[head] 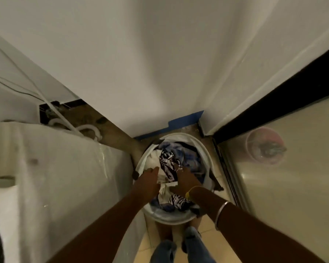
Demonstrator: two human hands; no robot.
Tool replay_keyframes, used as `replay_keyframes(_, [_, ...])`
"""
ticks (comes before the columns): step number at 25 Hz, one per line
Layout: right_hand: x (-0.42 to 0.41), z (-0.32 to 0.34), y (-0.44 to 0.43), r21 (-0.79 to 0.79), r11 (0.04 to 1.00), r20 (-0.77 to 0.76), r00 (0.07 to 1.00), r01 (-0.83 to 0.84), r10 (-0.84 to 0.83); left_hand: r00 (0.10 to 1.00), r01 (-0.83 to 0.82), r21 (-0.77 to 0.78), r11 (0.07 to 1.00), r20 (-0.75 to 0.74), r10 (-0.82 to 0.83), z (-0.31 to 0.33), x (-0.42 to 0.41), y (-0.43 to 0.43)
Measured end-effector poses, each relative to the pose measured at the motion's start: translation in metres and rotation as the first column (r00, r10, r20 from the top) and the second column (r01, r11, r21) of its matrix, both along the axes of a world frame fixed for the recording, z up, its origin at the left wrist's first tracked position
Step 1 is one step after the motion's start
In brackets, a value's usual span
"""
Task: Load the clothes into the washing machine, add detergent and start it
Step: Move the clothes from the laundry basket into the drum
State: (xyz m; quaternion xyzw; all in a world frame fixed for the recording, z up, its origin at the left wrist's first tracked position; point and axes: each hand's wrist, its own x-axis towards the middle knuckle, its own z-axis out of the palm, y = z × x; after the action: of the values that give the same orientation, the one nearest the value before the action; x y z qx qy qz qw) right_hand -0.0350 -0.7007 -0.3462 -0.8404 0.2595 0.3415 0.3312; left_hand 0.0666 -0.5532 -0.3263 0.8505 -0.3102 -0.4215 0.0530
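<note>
Below, clothes (172,164) — blue, white, zebra-striped — heap a round basket (207,154).

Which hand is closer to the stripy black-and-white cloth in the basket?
The right hand. It lies on the stripy black-and-white cloth, its fingers touching it. The left hand is beside it, over the white clothes near the basket rim.
</note>
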Motion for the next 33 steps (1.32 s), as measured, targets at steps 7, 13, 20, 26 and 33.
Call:
replay_keyframes(7, [0.006, -0.098, 0.022, -0.048, 0.998, -0.132, 0.990, -0.051, 0.044, 0.975, 0.164, 0.097, 0.982, 0.136, -0.176, -0.110, 0.009, -0.016])
replay_keyframes(13, [0.009, -0.116, 0.029, -0.159, 0.987, -0.046, 0.999, -0.025, 0.018, 0.967, 0.205, 0.103, 0.973, 0.133, -0.217, -0.128, 0.011, -0.043])
replay_keyframes(20, [-0.006, -0.020, 0.016, -0.107, 0.989, 0.118, 0.989, 0.107, -0.094, 0.979, 0.168, -0.060, 0.984, 0.129, -0.159, -0.040, 0.008, -0.029])
replay_keyframes(26, [-0.007, 0.128, 0.016, -0.129, 0.960, 0.299, 0.933, 0.250, -0.202, 0.989, 0.063, -0.323, 0.944, 0.147, -0.015, 0.102, 0.014, -0.015])
replay_keyframes(33, [0.001, 0.272, 0.018, -0.128, 0.929, 0.500, 0.832, 0.347, -0.242, 0.975, -0.020, -0.497, 0.867, 0.184, 0.128, 0.246, 0.022, -0.005])
